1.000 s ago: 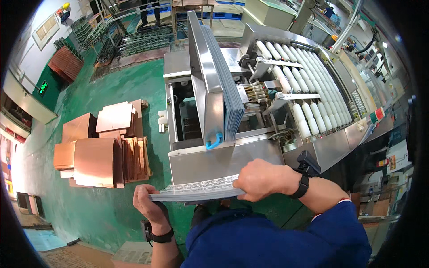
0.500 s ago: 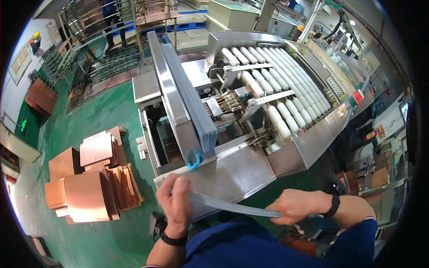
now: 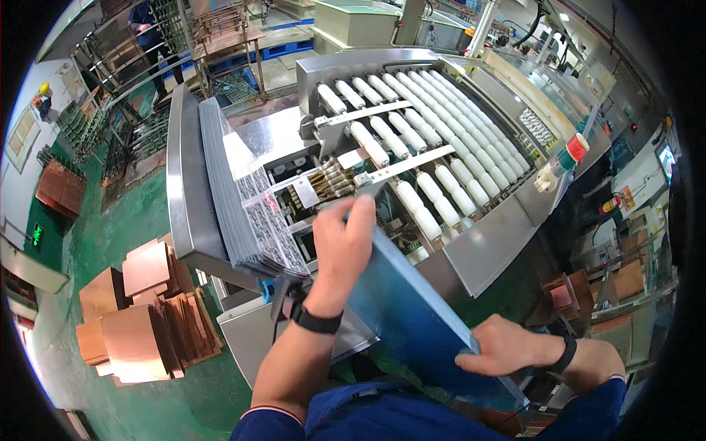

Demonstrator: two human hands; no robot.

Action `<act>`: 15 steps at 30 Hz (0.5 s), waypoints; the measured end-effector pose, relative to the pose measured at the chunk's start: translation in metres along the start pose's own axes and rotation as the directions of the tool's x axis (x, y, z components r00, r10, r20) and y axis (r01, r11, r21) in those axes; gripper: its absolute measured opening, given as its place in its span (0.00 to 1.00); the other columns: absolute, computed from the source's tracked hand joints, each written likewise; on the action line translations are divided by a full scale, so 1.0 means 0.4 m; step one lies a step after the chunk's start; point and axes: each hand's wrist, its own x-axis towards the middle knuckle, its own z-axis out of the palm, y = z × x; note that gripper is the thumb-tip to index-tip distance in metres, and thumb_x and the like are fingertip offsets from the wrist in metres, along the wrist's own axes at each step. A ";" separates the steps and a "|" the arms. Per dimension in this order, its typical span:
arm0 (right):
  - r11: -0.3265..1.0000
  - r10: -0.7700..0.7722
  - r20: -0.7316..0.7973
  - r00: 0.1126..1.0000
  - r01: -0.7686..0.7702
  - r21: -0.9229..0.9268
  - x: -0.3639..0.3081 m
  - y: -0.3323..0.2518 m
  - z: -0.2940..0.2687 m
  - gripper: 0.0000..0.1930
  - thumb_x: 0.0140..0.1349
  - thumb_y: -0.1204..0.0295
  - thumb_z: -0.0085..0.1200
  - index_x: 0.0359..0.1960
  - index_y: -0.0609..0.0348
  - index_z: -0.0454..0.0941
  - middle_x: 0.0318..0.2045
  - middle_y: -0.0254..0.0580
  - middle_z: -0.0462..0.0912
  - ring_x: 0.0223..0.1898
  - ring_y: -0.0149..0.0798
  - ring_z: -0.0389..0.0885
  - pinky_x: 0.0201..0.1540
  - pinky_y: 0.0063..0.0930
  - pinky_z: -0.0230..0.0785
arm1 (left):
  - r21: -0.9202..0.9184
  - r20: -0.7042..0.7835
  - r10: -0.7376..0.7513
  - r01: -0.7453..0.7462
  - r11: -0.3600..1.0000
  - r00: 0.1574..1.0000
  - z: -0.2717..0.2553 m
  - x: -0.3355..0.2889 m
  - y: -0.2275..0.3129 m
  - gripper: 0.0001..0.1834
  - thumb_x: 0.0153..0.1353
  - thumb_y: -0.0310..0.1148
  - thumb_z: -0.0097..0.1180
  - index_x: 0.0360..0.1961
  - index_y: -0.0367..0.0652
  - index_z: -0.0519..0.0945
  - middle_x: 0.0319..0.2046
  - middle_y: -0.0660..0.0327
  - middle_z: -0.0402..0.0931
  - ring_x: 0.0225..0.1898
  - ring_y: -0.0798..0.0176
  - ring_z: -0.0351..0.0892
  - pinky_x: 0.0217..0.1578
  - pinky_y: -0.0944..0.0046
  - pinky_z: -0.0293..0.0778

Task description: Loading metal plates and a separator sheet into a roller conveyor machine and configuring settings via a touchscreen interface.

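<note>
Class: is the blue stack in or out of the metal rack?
Out: the left hand and right hand hold the blue stack apart from the metal rack.

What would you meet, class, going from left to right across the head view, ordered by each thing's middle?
Lit green sign, copper-coloured sheets, stack of panels, left hand, blue panel, right hand, red-and-green cylinder, lit screen.

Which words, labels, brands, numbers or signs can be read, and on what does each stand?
None is clear enough to quote.
Blue panel: no text seen.
Printed panel: marks too small.
Green sign: too small.
Screen: too small.
Orange notice: too small.
</note>
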 end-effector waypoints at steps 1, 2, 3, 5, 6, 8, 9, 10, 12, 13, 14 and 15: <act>0.999 0.033 -0.031 0.999 -0.034 -0.030 0.021 -0.020 -0.034 0.19 0.60 0.58 0.57 0.27 0.65 0.81 0.21 0.61 0.80 0.27 0.62 0.83 0.33 0.47 0.77 | 0.022 -0.017 0.027 -0.026 0.999 0.999 0.005 0.041 0.011 0.25 0.66 0.45 0.54 0.25 0.30 0.80 0.17 0.55 0.73 0.24 0.63 0.73 0.29 0.60 0.69; 0.999 -0.038 -0.099 0.994 0.035 -0.026 0.054 0.007 -0.043 0.19 0.60 0.58 0.58 0.27 0.66 0.81 0.21 0.62 0.80 0.27 0.61 0.83 0.33 0.46 0.77 | 0.019 -0.048 0.030 -0.029 0.999 0.998 0.005 0.083 0.028 0.24 0.66 0.46 0.54 0.30 0.29 0.80 0.20 0.53 0.75 0.28 0.62 0.75 0.33 0.60 0.70; 0.996 -0.091 -0.169 0.981 0.088 -0.024 0.084 0.036 -0.053 0.19 0.60 0.58 0.58 0.28 0.66 0.81 0.21 0.62 0.80 0.26 0.60 0.83 0.33 0.45 0.77 | 0.002 -0.068 0.028 -0.028 1.000 0.997 0.014 0.118 0.036 0.24 0.67 0.47 0.54 0.35 0.29 0.80 0.24 0.51 0.77 0.32 0.61 0.77 0.37 0.61 0.72; 0.996 0.058 -0.120 0.991 -0.049 0.081 0.139 0.005 -0.122 0.19 0.59 0.58 0.58 0.29 0.68 0.81 0.21 0.61 0.80 0.26 0.56 0.84 0.33 0.43 0.77 | -0.099 -0.142 0.169 -0.184 0.978 0.975 0.026 0.114 0.051 0.21 0.66 0.41 0.58 0.46 0.30 0.79 0.35 0.48 0.80 0.41 0.55 0.79 0.47 0.59 0.72; 0.996 0.089 -0.098 0.991 -0.086 0.040 0.166 0.014 -0.152 0.18 0.58 0.60 0.58 0.30 0.68 0.81 0.20 0.57 0.81 0.23 0.50 0.82 0.31 0.42 0.75 | 0.112 -0.162 0.341 -0.326 0.939 0.926 0.023 0.070 0.025 0.20 0.64 0.38 0.60 0.49 0.30 0.78 0.39 0.47 0.80 0.43 0.51 0.79 0.49 0.56 0.72; 0.990 0.101 -0.110 0.989 -0.090 0.107 0.230 -0.022 -0.193 0.18 0.58 0.61 0.58 0.30 0.69 0.81 0.18 0.53 0.80 0.21 0.46 0.80 0.29 0.40 0.74 | 0.214 -0.026 0.534 -0.517 0.829 0.845 -0.042 -0.052 -0.053 0.20 0.57 0.30 0.66 0.49 0.33 0.79 0.43 0.48 0.80 0.45 0.44 0.79 0.51 0.50 0.73; 0.978 0.128 -0.115 0.985 -0.106 0.177 0.265 -0.042 -0.212 0.17 0.58 0.62 0.57 0.29 0.69 0.80 0.16 0.49 0.79 0.19 0.41 0.78 0.27 0.38 0.73 | 0.205 0.099 0.504 -0.513 0.834 0.858 -0.078 -0.129 -0.103 0.19 0.56 0.31 0.67 0.48 0.35 0.79 0.40 0.49 0.80 0.43 0.45 0.80 0.49 0.51 0.75; 0.979 0.137 -0.084 0.987 -0.122 0.163 0.307 -0.054 -0.229 0.16 0.57 0.64 0.57 0.27 0.69 0.80 0.14 0.43 0.75 0.17 0.32 0.73 0.24 0.33 0.68 | 0.218 0.236 0.307 -0.358 0.908 0.922 -0.116 -0.209 -0.148 0.18 0.55 0.31 0.69 0.46 0.38 0.80 0.37 0.49 0.81 0.40 0.46 0.81 0.45 0.53 0.77; 0.964 0.182 -0.059 0.981 -0.167 0.208 0.375 -0.063 -0.275 0.15 0.57 0.64 0.57 0.26 0.69 0.80 0.14 0.42 0.74 0.17 0.31 0.72 0.23 0.32 0.67 | 0.334 0.392 -0.275 0.143 0.932 0.878 -0.133 -0.327 -0.284 0.19 0.62 0.38 0.64 0.50 0.38 0.82 0.46 0.48 0.83 0.48 0.48 0.83 0.51 0.57 0.77; 0.949 0.216 -0.047 0.975 -0.198 0.244 0.410 -0.079 -0.288 0.15 0.56 0.65 0.57 0.26 0.70 0.79 0.13 0.41 0.73 0.17 0.29 0.70 0.22 0.31 0.66 | 0.428 0.424 -0.518 0.339 0.838 0.743 -0.154 -0.354 -0.326 0.21 0.64 0.41 0.62 0.52 0.37 0.82 0.48 0.47 0.83 0.49 0.48 0.83 0.52 0.58 0.77; 0.949 0.196 -0.061 0.979 -0.174 0.262 0.451 -0.074 -0.295 0.15 0.55 0.66 0.57 0.25 0.70 0.79 0.14 0.41 0.74 0.17 0.31 0.70 0.22 0.31 0.65 | 0.425 0.422 -0.519 0.343 0.837 0.743 -0.172 -0.370 -0.361 0.21 0.64 0.41 0.62 0.52 0.37 0.82 0.48 0.47 0.83 0.49 0.48 0.83 0.52 0.58 0.77; 0.950 0.200 -0.057 0.978 -0.179 0.257 0.483 -0.087 -0.309 0.15 0.55 0.66 0.57 0.25 0.70 0.79 0.14 0.41 0.74 0.17 0.31 0.70 0.22 0.31 0.65 | 0.433 0.411 -0.609 0.442 0.785 0.678 -0.185 -0.384 -0.392 0.23 0.66 0.44 0.60 0.53 0.36 0.82 0.49 0.47 0.83 0.51 0.49 0.83 0.53 0.58 0.76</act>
